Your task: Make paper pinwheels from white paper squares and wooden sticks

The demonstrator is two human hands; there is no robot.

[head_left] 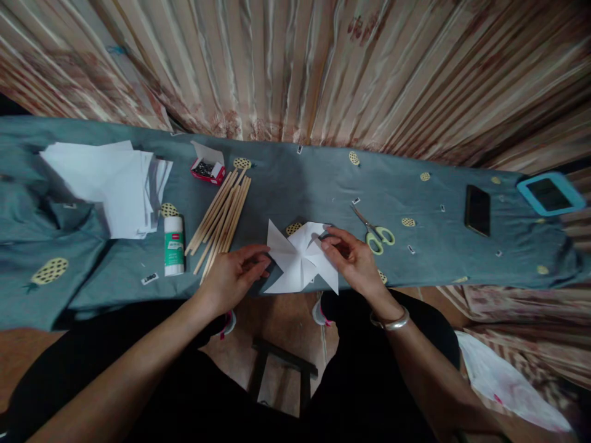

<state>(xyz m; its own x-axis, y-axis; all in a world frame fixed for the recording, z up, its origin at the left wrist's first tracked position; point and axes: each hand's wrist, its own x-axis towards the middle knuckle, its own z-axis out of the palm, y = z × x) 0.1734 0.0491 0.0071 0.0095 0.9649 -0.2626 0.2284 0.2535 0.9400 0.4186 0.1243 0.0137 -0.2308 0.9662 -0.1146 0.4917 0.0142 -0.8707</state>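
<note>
A white paper pinwheel (300, 261) with cut points lies at the table's front edge, between my two hands. At its upper right, my right hand (351, 258) pinches a folded flap between thumb and fingers. My left hand (237, 274) is beside the left point, its fingertips at the paper's edge. The left fingers are loosely bent, with a gap between index finger and thumb, and I see nothing gripped in them. Scissors (376, 237) with light green handles lie just beyond my right hand. Several wooden sticks (221, 218) lie in a loose bundle beyond my left hand.
A glue stick (174, 246) stands left of the sticks. Behind it are a stack of white paper (106, 191) and an opened red box (207, 169) of small dark metal pieces. A phone (477, 210) and a blue-framed tablet (551, 194) lie far right. A curtain (295, 67) hangs behind.
</note>
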